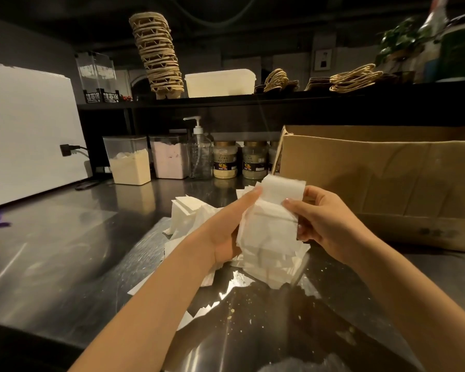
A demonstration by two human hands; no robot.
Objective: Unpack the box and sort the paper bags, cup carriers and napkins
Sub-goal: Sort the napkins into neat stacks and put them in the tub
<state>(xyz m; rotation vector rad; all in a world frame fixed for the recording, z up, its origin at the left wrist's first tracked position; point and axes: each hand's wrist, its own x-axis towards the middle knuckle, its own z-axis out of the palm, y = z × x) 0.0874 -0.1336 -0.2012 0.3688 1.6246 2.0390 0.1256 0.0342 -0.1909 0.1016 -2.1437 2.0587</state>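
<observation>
Between left hand (pixel 226 229) and right hand (pixel 325 224) — thick white napkin stack (pixel 271 218)

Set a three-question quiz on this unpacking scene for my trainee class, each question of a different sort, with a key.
1. True or false: the left hand and the right hand both hold the stack of napkins.
2. Fill in: the open cardboard box stands to the ___ of the hands.
3. Choose one: the tall stack of cup carriers stands
A. on the shelf
B. inside the cardboard box
C. on the counter

Key: 1 true; 2 right; 3 A.
</observation>
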